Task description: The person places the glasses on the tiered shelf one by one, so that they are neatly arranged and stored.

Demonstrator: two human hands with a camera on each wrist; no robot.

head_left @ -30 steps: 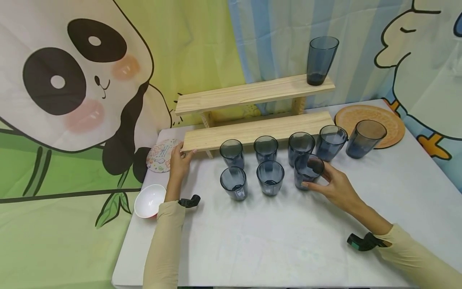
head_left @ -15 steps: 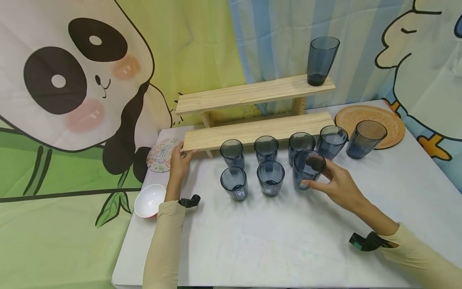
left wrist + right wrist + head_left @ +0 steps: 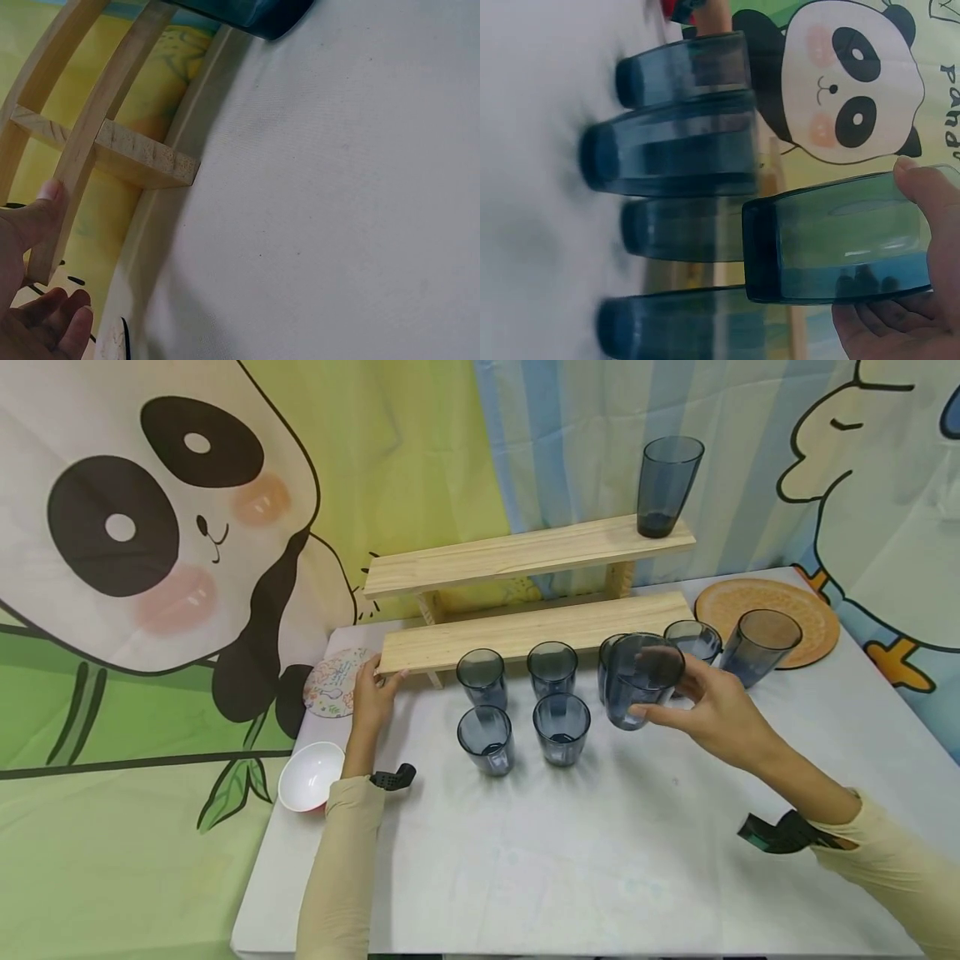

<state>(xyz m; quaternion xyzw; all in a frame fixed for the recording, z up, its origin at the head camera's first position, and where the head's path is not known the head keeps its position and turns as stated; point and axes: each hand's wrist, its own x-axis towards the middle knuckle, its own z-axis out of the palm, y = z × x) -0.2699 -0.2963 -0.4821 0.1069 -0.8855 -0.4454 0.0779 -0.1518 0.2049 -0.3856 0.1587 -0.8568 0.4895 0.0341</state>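
The right hand (image 3: 716, 714) holds a blue-tinted glass (image 3: 633, 681), grip clamped round its side, raised above the desk (image 3: 540, 868) well in from the front edge, while the left hand (image 3: 371, 697) grips the lower wooden shelf (image 3: 517, 635) at its left front corner.

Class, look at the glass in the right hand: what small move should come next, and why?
Probably raise the held glass toward the upper shelf: the right hand grips it clear of the table, a similar glass stands at that shelf's right end, and the left hand holds the lower shelf.
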